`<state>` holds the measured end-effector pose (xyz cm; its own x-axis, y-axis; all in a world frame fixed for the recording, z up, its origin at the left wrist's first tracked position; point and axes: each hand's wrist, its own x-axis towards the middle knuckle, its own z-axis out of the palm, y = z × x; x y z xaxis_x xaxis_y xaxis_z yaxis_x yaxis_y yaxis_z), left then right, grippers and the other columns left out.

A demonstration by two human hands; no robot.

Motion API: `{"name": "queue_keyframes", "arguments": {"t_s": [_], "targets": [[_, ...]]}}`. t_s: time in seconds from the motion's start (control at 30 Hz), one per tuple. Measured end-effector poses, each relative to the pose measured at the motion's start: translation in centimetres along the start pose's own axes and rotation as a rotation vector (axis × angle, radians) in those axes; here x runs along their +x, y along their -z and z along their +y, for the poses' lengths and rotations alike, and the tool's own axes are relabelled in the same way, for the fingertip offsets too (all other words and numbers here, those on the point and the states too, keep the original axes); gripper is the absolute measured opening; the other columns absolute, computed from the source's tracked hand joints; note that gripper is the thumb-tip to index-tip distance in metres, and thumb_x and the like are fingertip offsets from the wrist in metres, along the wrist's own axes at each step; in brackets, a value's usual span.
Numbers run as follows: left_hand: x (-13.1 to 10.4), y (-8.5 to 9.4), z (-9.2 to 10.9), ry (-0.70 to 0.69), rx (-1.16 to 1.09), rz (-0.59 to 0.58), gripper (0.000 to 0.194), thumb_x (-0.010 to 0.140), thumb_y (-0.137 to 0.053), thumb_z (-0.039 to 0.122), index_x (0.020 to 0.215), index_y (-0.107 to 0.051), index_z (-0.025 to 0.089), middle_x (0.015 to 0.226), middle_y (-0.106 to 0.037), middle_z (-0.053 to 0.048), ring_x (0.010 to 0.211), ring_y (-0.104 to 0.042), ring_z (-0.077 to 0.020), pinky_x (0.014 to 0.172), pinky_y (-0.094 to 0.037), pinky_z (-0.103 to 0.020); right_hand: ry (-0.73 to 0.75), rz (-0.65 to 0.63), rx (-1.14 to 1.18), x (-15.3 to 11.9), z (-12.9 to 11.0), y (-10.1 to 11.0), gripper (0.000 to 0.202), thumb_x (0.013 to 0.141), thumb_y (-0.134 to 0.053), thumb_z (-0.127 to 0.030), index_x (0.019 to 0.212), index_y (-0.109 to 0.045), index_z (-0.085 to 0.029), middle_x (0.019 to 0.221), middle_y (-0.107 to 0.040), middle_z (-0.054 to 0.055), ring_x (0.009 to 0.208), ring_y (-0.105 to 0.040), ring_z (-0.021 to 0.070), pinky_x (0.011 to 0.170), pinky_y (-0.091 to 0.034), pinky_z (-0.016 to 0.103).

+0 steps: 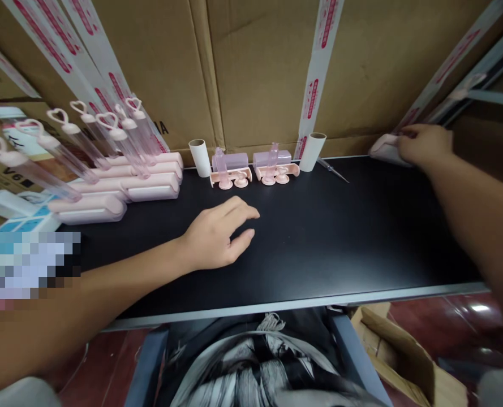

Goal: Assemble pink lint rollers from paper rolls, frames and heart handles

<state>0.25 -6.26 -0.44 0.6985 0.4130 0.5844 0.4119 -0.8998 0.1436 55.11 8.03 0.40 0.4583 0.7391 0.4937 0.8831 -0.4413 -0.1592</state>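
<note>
Two white tubes [199, 159] flank pink parts [241, 182]; left fingers [246, 212] apart, right fingers [409, 131] at pink case [384, 149], grip unclear.

Black characters reading "V6" mark a cardboard box [13, 174] at far left, while the letters "IA" end a partly hidden word on a cardboard panel [172, 110]. Red print on white packing tape [314, 93] and a bottle's label [16, 133] remains illegible.
</note>
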Motion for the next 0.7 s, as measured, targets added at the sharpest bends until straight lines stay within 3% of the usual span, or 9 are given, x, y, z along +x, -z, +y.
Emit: {"name": "queue_keyframes", "arguments": {"t_s": [0.07,0.2,0.27,0.33,0.4,0.47,0.53,0.6,0.7], "targets": [[-0.5,-0.5,0.1,0.066,-0.037,-0.058,0.021,0.1,-0.062,0.021,0.12,-0.067,0.017,0.113,-0.077,-0.008,0.075,-0.067,-0.0131,0.069,-0.056,-0.029,-0.053,-0.004,0.175,-2.4,-0.8,2.9,0.038,0.101,-0.072,-0.019,0.137,-0.082,-0.009,0.128,-0.08,0.028,0.093,-0.062,0.0191,0.083,-0.041,0.041],[0.7,-1.0,0.9,0.289,-0.203,-0.167,0.025,0.099,-0.062,0.031,0.119,-0.07,0.017,0.113,-0.078,-0.009,0.077,-0.068,-0.0164,0.081,-0.059,-0.038,-0.01,0.063,0.467,-9.2,-5.1,9.3,0.032,0.095,-0.075,-0.018,0.124,-0.087,-0.014,0.105,-0.082,0.017,0.072,-0.052,0.0136,0.075,-0.043,0.037],[2.0,-1.4,1.5,0.453,-0.35,-0.202,0.04,0.099,-0.066,0.044,0.128,-0.066,0.016,0.124,-0.078,-0.014,0.084,-0.072,-0.0205,0.089,-0.06,-0.045,0.086,-0.024,0.738,-12.9,-8.7,11.7,0.031,0.097,-0.068,-0.018,0.122,-0.086,-0.014,0.094,-0.079,0.011,0.065,-0.049,0.0125,0.067,-0.042,0.034],[3.3,-2.2,2.1,0.599,-0.534,-0.186,0.068,0.094,-0.073,0.058,0.144,-0.056,0.015,0.144,-0.071,-0.021,0.1,-0.076,-0.0271,0.095,-0.061,-0.05,0.255,-0.086,0.948,-16.3,-12.6,13.1,0.025,0.095,-0.069,-0.024,0.112,-0.086,-0.017,0.088,-0.077,0.007,0.069,-0.055,0.0154,0.064,-0.042,0.032],[4.3,-3.1,2.4,0.649,-0.739,-0.081,0.087,0.087,-0.081,0.062,0.151,-0.045,0.016,0.156,-0.064,-0.025,0.119,-0.075,-0.0326,0.102,-0.062,-0.051,0.405,-0.163,1.142,-19.0,-16.5,13.3,0.023,0.094,-0.073,-0.037,0.106,-0.084,-0.021,0.09,-0.078,0.005,0.073,-0.06,0.0176,0.068,-0.048,0.032],[5.0,-3.7,2.2,0.622,-0.884,0.094,0.084,0.086,-0.085,0.055,0.148,-0.044,0.016,0.151,-0.067,-0.023,0.126,-0.074,-0.0322,0.109,-0.061,-0.05,0.477,-0.247,1.278,-20.8,-19.9,12.9,0.033,0.093,-0.077,-0.051,0.108,-0.082,-0.023,0.091,-0.077,0.004,0.075,-0.061,0.0186,0.069,-0.05,0.033],[5.0,-3.4,1.6,0.652,-0.866,0.231,0.072,0.086,-0.085,0.047,0.14,-0.048,0.017,0.14,-0.072,-0.02,0.122,-0.075,-0.0308,0.107,-0.062,-0.05,0.48,-0.334,1.388,-21.6,-22.2,12.1,0.039,0.092,-0.077,-0.058,0.11,-0.08,-0.024,0.088,-0.074,0.003,0.073,-0.06,0.0181,0.067,-0.051,0.033],[4.5,-2.3,0.7,0.726,-0.781,0.252,0.065,0.086,-0.084,0.042,0.137,-0.052,0.017,0.133,-0.075,-0.018,0.111,-0.077,-0.0299,0.094,-0.066,-0.049,0.4,-0.38,1.485,-21.4,-23.3,11.2,0.041,0.093,-0.076,-0.061,0.112,-0.077,-0.025,0.084,-0.069,0.002,0.067,-0.056,0.0167,0.062,-0.049,0.032],[3.4,0.1,-1.1,0.753,-0.65,0.111,0.062,0.082,-0.083,0.039,0.136,-0.059,0.019,0.129,-0.077,-0.015,0.102,-0.078,-0.0286,0.084,-0.066,-0.045,0.27,-0.25,1.526,-19.6,-22.7,10.0,0.041,0.096,-0.073,-0.061,0.118,-0.071,-0.026,0.089,-0.068,0.003,0.069,-0.06,0.0175,0.061,-0.051,0.031]]}}
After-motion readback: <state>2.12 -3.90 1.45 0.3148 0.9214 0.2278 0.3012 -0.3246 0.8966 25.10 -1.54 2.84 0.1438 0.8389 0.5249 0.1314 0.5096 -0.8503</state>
